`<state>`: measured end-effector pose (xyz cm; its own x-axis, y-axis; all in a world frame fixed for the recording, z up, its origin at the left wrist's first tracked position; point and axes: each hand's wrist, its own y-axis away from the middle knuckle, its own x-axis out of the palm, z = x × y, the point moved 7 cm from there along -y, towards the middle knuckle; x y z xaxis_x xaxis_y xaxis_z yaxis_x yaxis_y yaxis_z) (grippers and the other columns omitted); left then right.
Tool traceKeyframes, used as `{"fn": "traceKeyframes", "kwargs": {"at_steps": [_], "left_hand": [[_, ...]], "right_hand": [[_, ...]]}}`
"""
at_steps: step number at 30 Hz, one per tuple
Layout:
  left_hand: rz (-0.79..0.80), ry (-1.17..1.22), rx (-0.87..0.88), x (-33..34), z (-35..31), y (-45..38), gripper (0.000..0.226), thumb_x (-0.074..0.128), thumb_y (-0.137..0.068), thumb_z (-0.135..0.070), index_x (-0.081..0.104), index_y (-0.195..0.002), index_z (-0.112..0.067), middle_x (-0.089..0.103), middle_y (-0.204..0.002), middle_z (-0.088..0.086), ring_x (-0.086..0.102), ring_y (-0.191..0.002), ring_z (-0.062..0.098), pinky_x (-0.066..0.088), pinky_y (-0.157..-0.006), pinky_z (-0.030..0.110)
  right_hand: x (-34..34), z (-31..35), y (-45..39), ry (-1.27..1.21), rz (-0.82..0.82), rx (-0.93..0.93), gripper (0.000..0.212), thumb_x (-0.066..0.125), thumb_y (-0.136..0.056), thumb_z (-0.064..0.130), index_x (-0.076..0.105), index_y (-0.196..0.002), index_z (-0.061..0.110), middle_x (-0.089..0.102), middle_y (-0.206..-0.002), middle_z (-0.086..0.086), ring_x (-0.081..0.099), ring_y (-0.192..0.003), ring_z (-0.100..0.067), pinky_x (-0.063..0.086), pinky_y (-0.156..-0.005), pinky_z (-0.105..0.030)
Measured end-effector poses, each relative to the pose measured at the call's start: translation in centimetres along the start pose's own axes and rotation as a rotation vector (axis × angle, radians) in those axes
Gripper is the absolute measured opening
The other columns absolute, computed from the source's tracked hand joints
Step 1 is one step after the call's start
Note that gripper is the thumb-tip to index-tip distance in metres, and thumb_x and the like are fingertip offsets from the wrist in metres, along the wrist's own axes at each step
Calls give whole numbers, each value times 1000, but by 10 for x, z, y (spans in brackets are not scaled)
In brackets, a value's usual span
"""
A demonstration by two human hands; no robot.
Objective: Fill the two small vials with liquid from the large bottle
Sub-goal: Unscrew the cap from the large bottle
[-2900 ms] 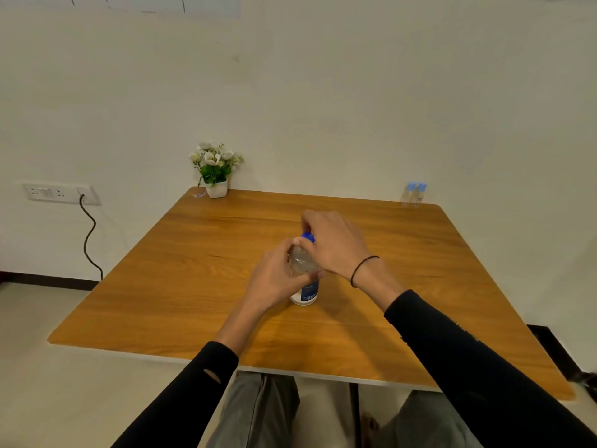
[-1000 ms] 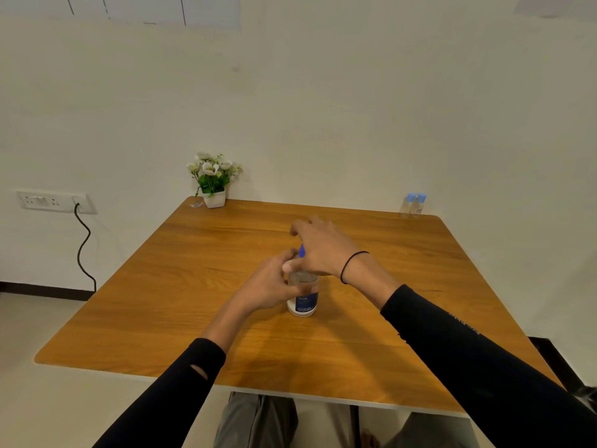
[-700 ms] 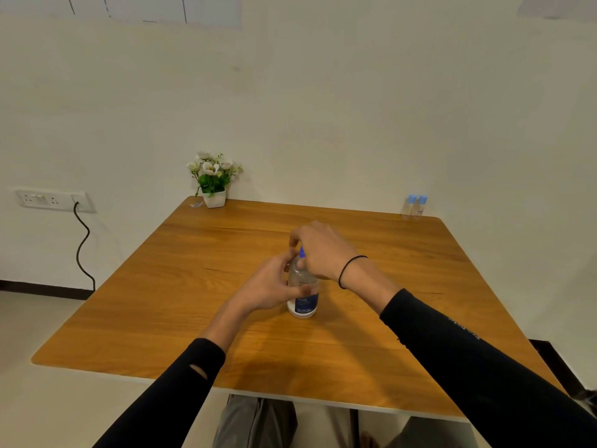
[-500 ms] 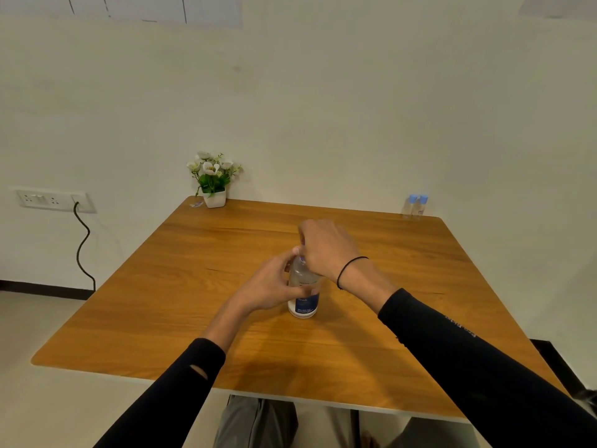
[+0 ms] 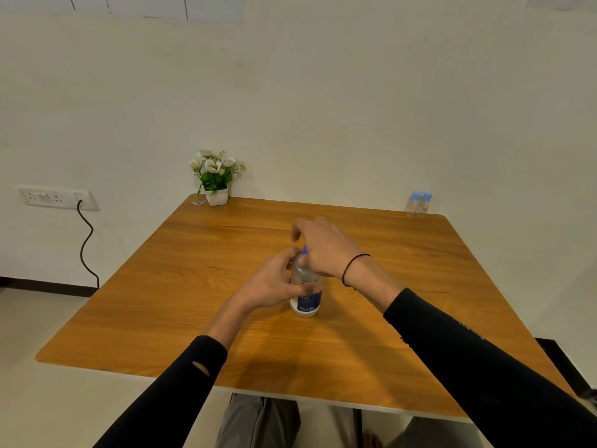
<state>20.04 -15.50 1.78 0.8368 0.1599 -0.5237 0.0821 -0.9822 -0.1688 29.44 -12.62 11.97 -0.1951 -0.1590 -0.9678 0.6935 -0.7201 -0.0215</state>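
Standing upright, the clear blue-labelled bottle (image 5: 306, 291) is gripped by left hand (image 5: 274, 282); right hand (image 5: 326, 245) pinches its cap.

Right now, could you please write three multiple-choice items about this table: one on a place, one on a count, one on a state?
1. Where do the small vials stand?
A. far right corner of the table
B. beside the flower pot
C. next to the large bottle

2. How many small vials are there?
A. one
B. two
C. four

3. How is the large bottle?
A. lying down
B. lifted and tilted
C. upright on the table

Answers: 1 A, they stand at the far right edge; 2 B, two blue caps show; 3 C, its base rests on the wood while the left hand holds its body and the right hand covers its top.
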Motion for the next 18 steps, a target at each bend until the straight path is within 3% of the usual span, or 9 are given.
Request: {"fn": "traceKeyframes", "kwargs": {"at_steps": [2, 3, 6, 8, 10, 12, 13, 15, 18], "left_hand": [[9, 17, -7, 1, 3, -1, 57, 92, -76, -39, 64, -124, -26, 72, -118, -6, 69, -110, 13, 63, -93, 47], [11, 16, -5, 2, 1, 0, 56, 93, -77, -38, 63, -124, -30, 71, -118, -9, 68, -111, 10, 63, -93, 45], [18, 12, 14, 3, -1, -1, 66, 93, -76, -40, 58, -132, -36, 71, -120, -14, 66, -114, 7, 63, -92, 39], [10, 14, 16, 2, -3, 0, 67, 93, -77, -36, 58, -134, -32, 71, -120, -15, 66, -113, 3, 62, -92, 36], [2, 12, 4, 1, 0, -1, 64, 93, -78, -33, 60, -133, -28, 72, -120, -12, 68, -111, 5, 63, -91, 38], [8, 22, 5, 1, 2, -1, 58, 92, -80, -31, 63, -129, -25, 73, -119, -8, 70, -109, 7, 63, -89, 38], [10, 17, 7, 2, 0, 0, 56, 92, -81, -30, 64, -129, -26, 73, -119, -9, 69, -108, 5, 62, -88, 34], [1, 9, 18, 2, -1, 0, 58, 92, -81, -31, 63, -131, -30, 73, -118, -12, 67, -108, 3, 62, -88, 33], [-5, 18, 29, 2, -3, 0, 59, 92, -79, -32, 62, -130, -29, 73, -117, -12, 68, -108, 7, 63, -90, 40]], "right_hand": [[1, -3, 3, 13, 4, 52, 63, 76, -84, 55, 50, -132, 23, 48, -127, -8, 51, -112, -30, 54, -88, -46], [0, -5, 3, 49, -35, 80, 59, 71, -86, 60, 51, -127, 22, 49, -124, -8, 53, -111, -31, 54, -88, -48], [-5, -2, 3, 125, -136, 51, 24, 69, -96, 38, 54, -98, 20, 61, -107, -6, 61, -95, -29, 56, -79, -44], [-3, 0, 0, 91, -101, 2, 14, 72, -95, 23, 60, -101, 17, 60, -111, -7, 60, -99, -28, 56, -81, -42], [2, 1, 0, 36, -11, -18, 37, 77, -90, 29, 59, -120, 18, 55, -124, -9, 56, -110, -30, 54, -86, -42], [4, -2, 2, 15, 12, 25, 68, 78, -84, 53, 48, -136, 21, 46, -135, -12, 50, -120, -33, 54, -92, -48], [2, -4, 3, 50, -23, 59, 69, 74, -85, 59, 48, -135, 21, 46, -134, -12, 51, -119, -33, 54, -92, -50], [-2, -7, 2, 125, -106, 72, 43, 69, -93, 52, 57, -118, 19, 55, -121, -8, 57, -106, -30, 55, -85, -47], [-2, -5, 0, 74, -85, 0, 13, 72, -94, 27, 65, -101, 18, 65, -109, -6, 61, -96, -26, 56, -78, -40]]}}
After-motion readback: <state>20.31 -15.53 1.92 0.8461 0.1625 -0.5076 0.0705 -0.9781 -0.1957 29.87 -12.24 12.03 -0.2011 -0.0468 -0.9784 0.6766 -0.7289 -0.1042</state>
